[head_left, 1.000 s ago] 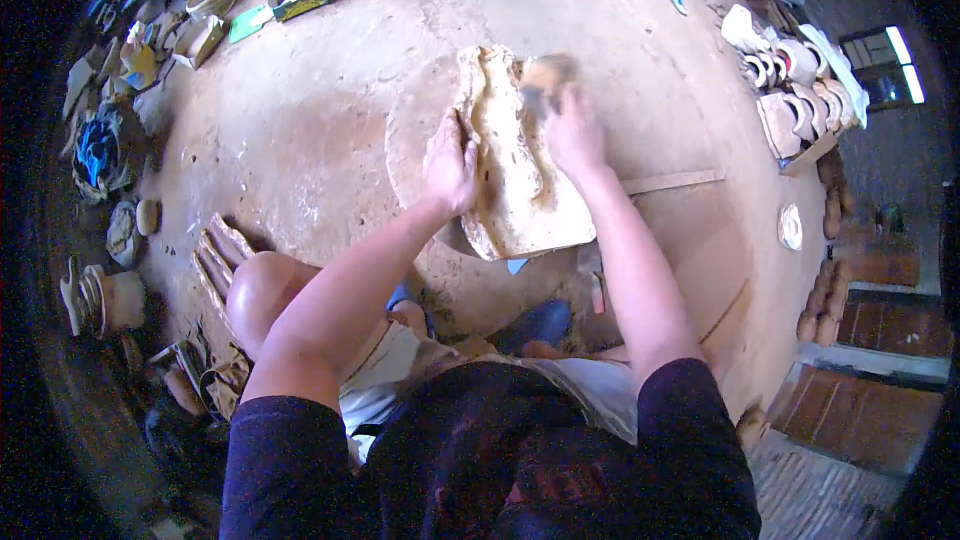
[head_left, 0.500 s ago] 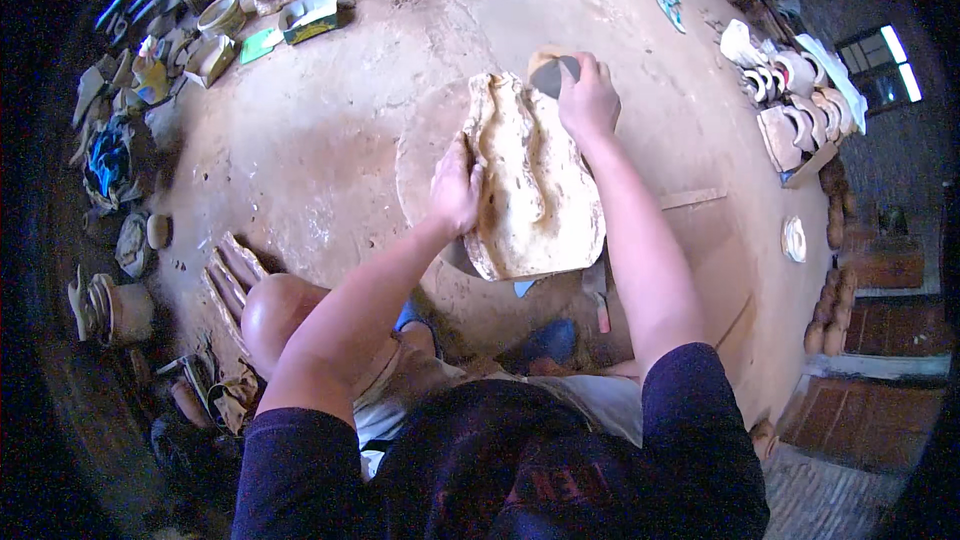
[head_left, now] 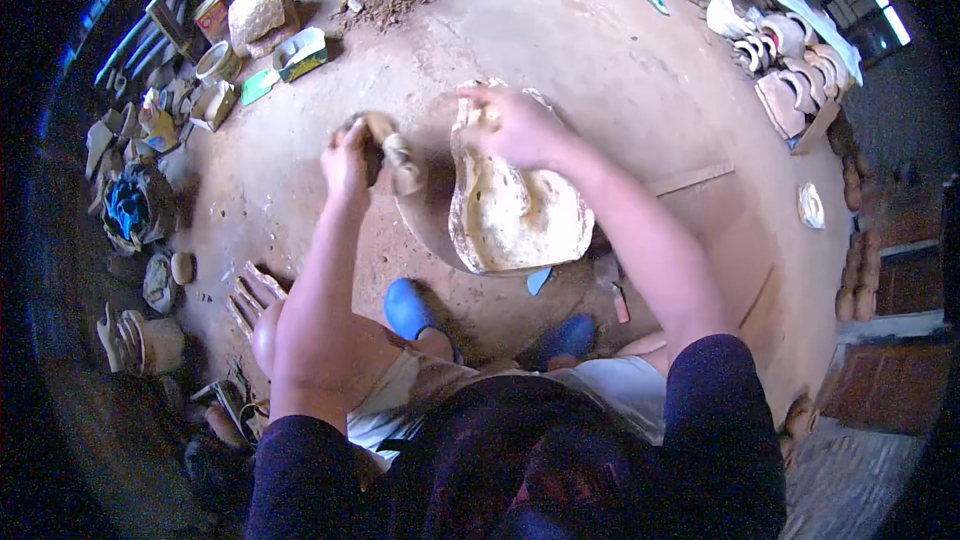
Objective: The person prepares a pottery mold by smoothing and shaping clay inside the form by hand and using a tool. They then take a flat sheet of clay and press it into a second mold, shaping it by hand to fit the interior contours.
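My left hand (head_left: pixel 345 165) is closed on a tan and grey pad (head_left: pixel 398 152), left of a cream, rough-edged mould (head_left: pixel 540 230). The pad is slightly blurred, so its material is unclear. The mould has a wavy hollow and lies on a brownish round board (head_left: pixel 425 220). My right hand (head_left: pixel 520 130) is over the upper part of the mould with fingers apart, pointing left, nothing visible in them; whether they touch it is unclear.
At the upper left are a rubble pile (head_left: pixel 390 0), boxes (head_left: pixel 300 55) and a bundle of blue plastic (head_left: pixel 125 210). Curved pale pieces (head_left: pixel 800 90) are stacked at the right. A wooden strip (head_left: pixel 690 178) lies right of the board. My feet in blue clogs (head_left: pixel 410 310) are below it.
The pad has passed from my right hand to my left, which left the mould's edge and moved up-left. My right hand moved left over the mould.
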Motion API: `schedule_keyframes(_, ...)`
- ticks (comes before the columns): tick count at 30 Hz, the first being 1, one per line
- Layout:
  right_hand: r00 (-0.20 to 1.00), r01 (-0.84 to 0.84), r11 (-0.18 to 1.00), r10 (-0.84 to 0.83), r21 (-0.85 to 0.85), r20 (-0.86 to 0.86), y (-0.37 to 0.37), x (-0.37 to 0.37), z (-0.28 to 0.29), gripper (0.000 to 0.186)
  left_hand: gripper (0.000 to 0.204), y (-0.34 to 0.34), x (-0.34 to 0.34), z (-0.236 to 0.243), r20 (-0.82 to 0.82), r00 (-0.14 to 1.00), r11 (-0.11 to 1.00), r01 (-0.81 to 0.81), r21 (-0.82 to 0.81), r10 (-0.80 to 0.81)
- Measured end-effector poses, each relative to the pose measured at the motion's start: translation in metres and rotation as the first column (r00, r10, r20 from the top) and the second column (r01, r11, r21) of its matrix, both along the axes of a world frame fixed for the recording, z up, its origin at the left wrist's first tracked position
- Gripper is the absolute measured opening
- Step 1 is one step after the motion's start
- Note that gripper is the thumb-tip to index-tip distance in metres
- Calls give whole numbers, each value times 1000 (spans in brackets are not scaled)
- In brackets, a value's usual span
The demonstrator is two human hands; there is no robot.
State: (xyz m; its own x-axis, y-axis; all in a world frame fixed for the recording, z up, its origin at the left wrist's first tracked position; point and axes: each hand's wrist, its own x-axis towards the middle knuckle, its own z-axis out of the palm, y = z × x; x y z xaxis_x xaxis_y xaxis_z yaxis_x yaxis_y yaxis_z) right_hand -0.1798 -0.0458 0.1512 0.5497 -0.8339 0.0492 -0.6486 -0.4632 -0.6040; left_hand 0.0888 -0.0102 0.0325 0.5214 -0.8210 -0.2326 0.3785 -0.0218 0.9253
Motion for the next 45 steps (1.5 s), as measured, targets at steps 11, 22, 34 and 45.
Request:
schedule_keyframes(11,939,311,680,-327,664,-106,-19,-114,-97,54,69,42,97,-83,879,379,851,-319,417,-288)
schedule_keyframes(22,864,499,846,-472,186,-172,-21,-123,-134,44,58,1,-117,-18,651,358,743,320,588,-670)
schedule_keyframes(34,878,450,637,-188,-625,441,53,-120,74,26,28,49,-121,151,798,580,870,295,-395,166)
schedule_keyframes(45,884,456,673,-265,-583,385,22,-122,43,33,35,3,-115,126,894,439,945,246,-216,90)
